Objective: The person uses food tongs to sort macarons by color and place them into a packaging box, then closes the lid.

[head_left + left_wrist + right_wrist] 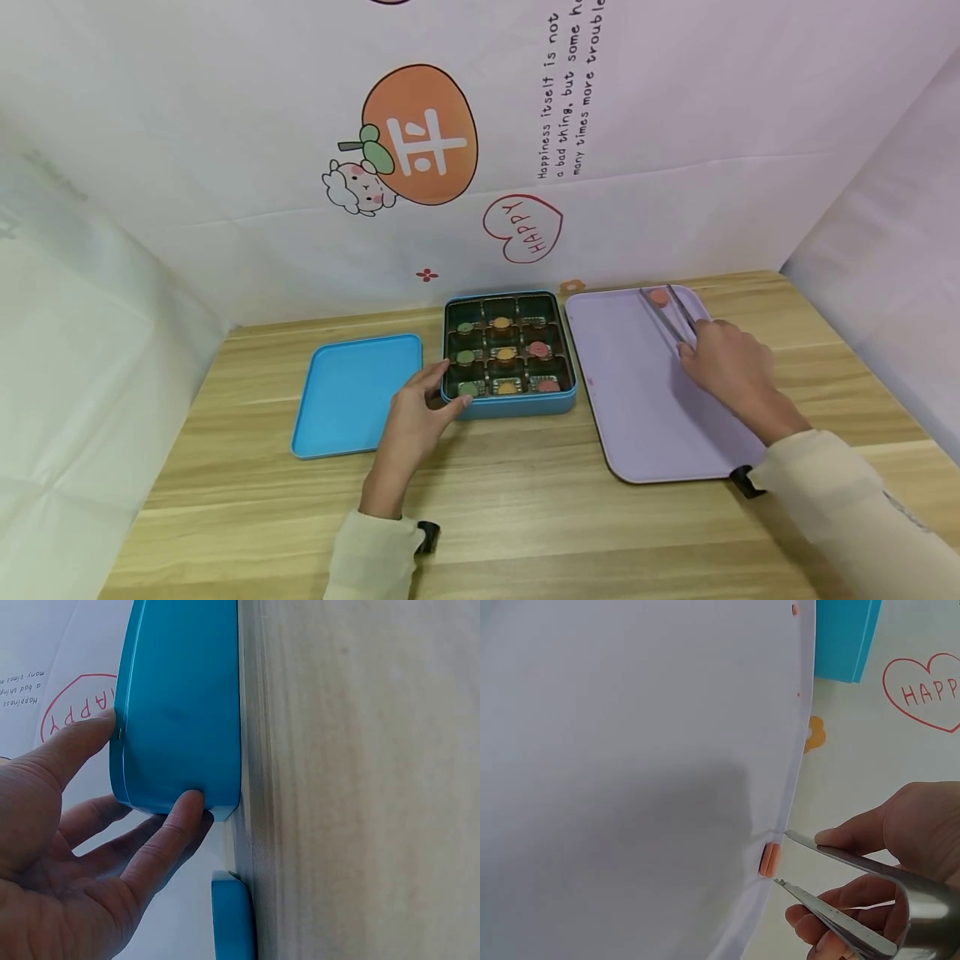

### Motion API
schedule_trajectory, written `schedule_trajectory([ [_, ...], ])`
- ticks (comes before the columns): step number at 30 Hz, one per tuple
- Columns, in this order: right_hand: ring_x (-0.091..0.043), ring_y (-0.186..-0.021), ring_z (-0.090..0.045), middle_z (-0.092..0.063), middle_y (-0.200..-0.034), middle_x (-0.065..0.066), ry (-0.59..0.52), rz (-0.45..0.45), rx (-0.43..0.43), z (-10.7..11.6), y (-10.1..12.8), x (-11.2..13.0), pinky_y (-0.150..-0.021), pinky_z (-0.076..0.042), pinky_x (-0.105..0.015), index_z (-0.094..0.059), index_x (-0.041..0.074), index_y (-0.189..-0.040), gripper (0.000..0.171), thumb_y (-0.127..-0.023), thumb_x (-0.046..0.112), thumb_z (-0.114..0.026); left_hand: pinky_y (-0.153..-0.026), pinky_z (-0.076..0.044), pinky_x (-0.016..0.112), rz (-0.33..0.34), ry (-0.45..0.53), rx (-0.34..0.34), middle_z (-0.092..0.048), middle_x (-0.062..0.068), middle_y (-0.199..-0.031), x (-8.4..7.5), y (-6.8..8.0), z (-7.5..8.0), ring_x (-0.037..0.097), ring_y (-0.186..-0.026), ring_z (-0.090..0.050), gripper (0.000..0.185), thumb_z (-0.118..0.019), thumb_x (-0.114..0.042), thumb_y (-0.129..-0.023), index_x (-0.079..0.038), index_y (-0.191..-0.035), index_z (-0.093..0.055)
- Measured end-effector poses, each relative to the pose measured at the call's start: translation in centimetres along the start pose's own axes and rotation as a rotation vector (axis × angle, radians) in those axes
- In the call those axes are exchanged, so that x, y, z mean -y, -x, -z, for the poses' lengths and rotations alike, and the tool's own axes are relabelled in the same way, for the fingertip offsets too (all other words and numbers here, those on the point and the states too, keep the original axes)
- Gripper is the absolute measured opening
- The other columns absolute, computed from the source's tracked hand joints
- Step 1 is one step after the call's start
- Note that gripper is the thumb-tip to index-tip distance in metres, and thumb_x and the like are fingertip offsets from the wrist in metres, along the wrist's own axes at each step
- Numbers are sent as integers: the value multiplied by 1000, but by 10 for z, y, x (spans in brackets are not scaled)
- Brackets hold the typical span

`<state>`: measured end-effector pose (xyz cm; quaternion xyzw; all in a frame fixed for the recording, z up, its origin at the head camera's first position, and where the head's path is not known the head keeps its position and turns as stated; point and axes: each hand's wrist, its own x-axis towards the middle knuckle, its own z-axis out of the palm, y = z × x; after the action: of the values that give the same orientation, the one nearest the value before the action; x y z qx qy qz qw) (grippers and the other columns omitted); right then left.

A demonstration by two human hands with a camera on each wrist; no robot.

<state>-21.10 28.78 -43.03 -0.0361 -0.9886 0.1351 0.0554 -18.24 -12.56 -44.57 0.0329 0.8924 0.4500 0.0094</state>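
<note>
At the near left corner of a blue tin box, my left hand holds on with the thumb at the front and fingers along the left side. Green, yellow and pink macarons sit in the box's divided plastic insert; its far right compartment shows bare plastic. My right hand grips metal tongs over a lilac tray. Their tips stand apart, on either side of an orange-pink macaron near the tray's far edge. In the right wrist view, a gap shows between macaron and tips.
A blue lid lies on the wooden table left of the box. Behind everything hangs a white printed cloth. Small orange-pink crumbs lie on the tray near its box-side edge.
</note>
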Motion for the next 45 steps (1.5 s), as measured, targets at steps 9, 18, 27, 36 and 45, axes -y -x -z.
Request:
schedule_trajectory([
  [9, -45, -62, -57, -61, -82, -31, 6, -11, 13, -2, -2, 1, -46, -41, -54, -58, -5, -81, 30, -96, 20, -57, -100, -58, 49, 6, 2, -2, -46, 17, -163, -1, 0, 0, 35, -132, -63, 70, -81, -24, -94, -8, -155, -51],
  [18, -45, -61, -58, -61, -80, -32, 9, 0, 37, -5, -4, 0, -47, -43, -54, -59, -8, -82, 30, -98, 18, -59, -99, -59, 48, 12, 5, 2, -45, 17, -163, 0, 0, 0, 34, -128, -65, 70, -81, -24, -94, -8, -156, -51],
  [27, -42, -63, -59, -62, -81, -29, 21, 18, 58, -8, -5, -1, -47, -43, -51, -60, -8, -86, 25, -98, 13, -56, -103, -56, 51, 12, 3, -1, -46, 17, -163, -1, -1, -1, 36, -136, -59, 70, -82, -24, -94, -9, -155, -52],
  [36, -42, -62, -58, -62, -80, -28, 19, 31, 48, -7, -1, -1, -48, -43, -51, -59, -7, -85, 23, -98, 13, -59, -101, -58, 50, 7, 8, -1, -47, 18, -162, 0, -1, -1, 36, -131, -63, 69, -81, -23, -94, -7, -155, -52],
  [45, -47, -62, -59, -62, -79, -27, 2, 87, -23, -3, 9, 6, -47, -42, -55, -58, -4, -84, 18, -94, 10, -61, -100, -58, 50, 4, 4, -2, -46, 19, -162, 0, 0, -1, 36, -131, -63, 69, -81, -22, -94, -7, -155, -52],
])
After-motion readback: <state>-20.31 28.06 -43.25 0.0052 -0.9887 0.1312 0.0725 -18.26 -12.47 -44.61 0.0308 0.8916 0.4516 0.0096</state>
